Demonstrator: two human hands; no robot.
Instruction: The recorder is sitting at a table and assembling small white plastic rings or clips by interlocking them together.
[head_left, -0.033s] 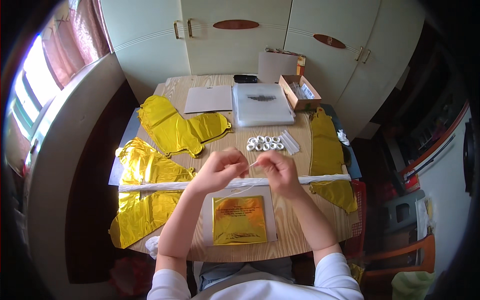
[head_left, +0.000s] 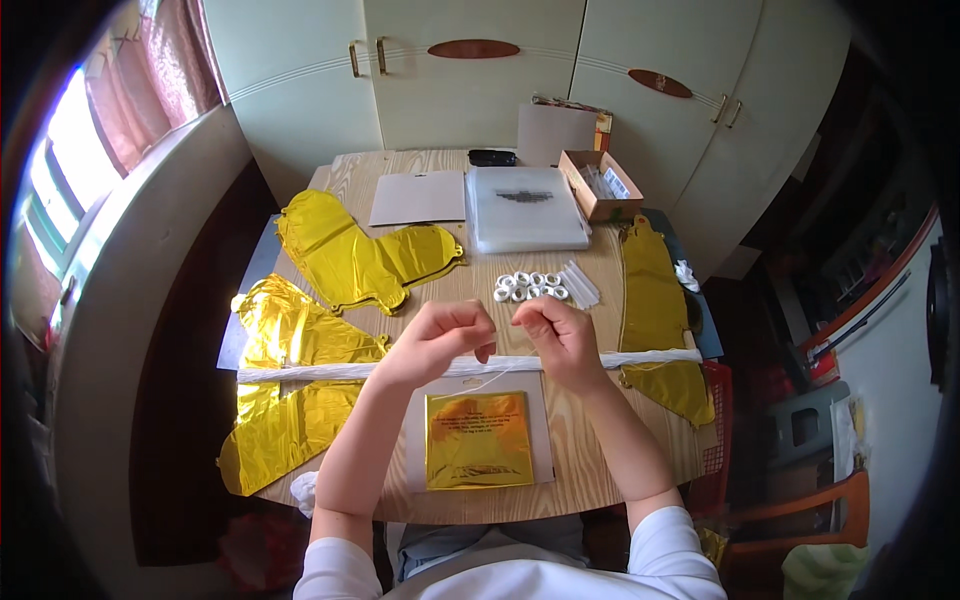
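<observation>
Above the middle of the table, my left hand (head_left: 445, 338) and my right hand (head_left: 563, 345) face each other with a small gap between them. Both are closed in a pinch. A thin white string (head_left: 490, 381) trails below them, and its upper end runs to my right hand. What the curled left fingers hold is hidden. Under my hands, a long white bundle of strands (head_left: 310, 373) stretches across the table. Nearer to me lies a square gold foil packet (head_left: 478, 440) with dark print, on a grey card (head_left: 541, 472).
Flat gold foil shapes lie at left (head_left: 345, 245), nearer left (head_left: 290, 335) and right (head_left: 652, 290). Beyond my hands are several small white rolls (head_left: 530, 287) and clear strips (head_left: 580, 283). Farther back are a stack of clear plastic bags (head_left: 525, 215) and a cardboard box (head_left: 598, 207).
My fingertips have drawn slightly apart. The small white bit that showed between them no longer shows, and the string below hangs straighter.
</observation>
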